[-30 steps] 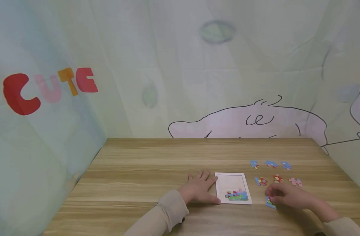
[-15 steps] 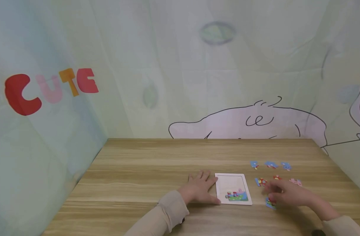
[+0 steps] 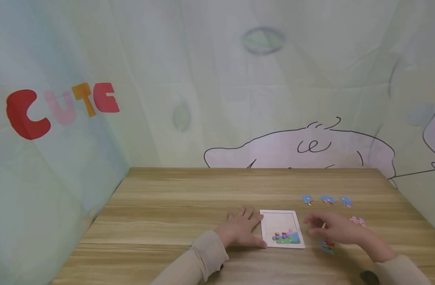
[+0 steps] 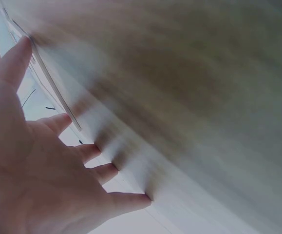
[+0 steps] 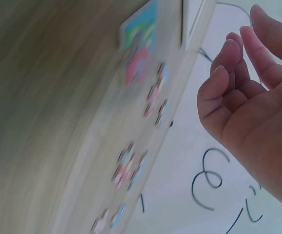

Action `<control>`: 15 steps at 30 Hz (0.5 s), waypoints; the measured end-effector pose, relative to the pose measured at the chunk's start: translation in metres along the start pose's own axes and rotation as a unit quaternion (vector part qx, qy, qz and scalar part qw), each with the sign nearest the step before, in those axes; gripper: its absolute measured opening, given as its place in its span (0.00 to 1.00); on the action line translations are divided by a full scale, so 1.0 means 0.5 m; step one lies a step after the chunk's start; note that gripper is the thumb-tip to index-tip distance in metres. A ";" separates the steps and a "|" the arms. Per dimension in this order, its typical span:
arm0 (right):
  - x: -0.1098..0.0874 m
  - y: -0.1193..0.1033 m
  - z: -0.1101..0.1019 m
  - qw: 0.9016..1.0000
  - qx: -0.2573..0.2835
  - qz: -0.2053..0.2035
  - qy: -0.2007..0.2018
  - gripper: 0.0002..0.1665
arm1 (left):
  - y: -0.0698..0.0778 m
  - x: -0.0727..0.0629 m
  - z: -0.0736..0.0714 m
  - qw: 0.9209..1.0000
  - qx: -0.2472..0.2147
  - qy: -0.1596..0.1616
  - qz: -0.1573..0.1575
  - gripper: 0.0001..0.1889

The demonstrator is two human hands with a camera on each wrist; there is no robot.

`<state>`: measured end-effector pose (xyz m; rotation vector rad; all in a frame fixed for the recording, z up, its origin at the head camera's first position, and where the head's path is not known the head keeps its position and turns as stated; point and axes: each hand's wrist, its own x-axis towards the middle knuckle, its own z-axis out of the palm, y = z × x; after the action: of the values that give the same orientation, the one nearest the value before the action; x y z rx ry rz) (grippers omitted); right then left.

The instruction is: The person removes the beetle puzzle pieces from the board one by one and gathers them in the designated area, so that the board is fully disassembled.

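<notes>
My left hand [image 3: 240, 225] rests on the table, fingers spread, with thumb and index finger touching the left edge of a white puzzle board [image 3: 278, 221]. Several joined jigsaw pieces [image 3: 287, 236] fill the board's lower right part. My right hand [image 3: 340, 227] is raised just right of the board, fingers loosely curved; the right wrist view shows nothing between thumb and fingers. Below it on the table lies a green-and-blue jigsaw piece [image 3: 327, 246], large in the right wrist view [image 5: 143, 34]. Two red-patterned pieces behind it are hidden by the hand in the head view.
Three blue jigsaw pieces [image 3: 327, 199] lie in a row farther back. A pink piece [image 3: 357, 221] shows beyond my right hand. The wooden table [image 3: 174, 198] ends at a printed cloth backdrop [image 3: 217, 79].
My right hand has lifted from the green-and-blue piece and moved left toward the board, covering the two red-patterned pieces. That piece stays on the table. My left hand has not moved.
</notes>
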<state>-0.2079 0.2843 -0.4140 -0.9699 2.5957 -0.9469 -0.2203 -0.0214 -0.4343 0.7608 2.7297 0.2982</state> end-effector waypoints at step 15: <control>0.074 -0.039 0.042 1.000 0.019 -0.002 -0.019 0.15 | 0.004 -0.002 -0.002 1.000 0.002 0.001 -0.008 0.45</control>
<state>-0.2177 0.2386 -0.4169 -0.9756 2.5367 -0.9656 -0.2191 -0.0202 -0.4324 0.7389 2.7380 0.2903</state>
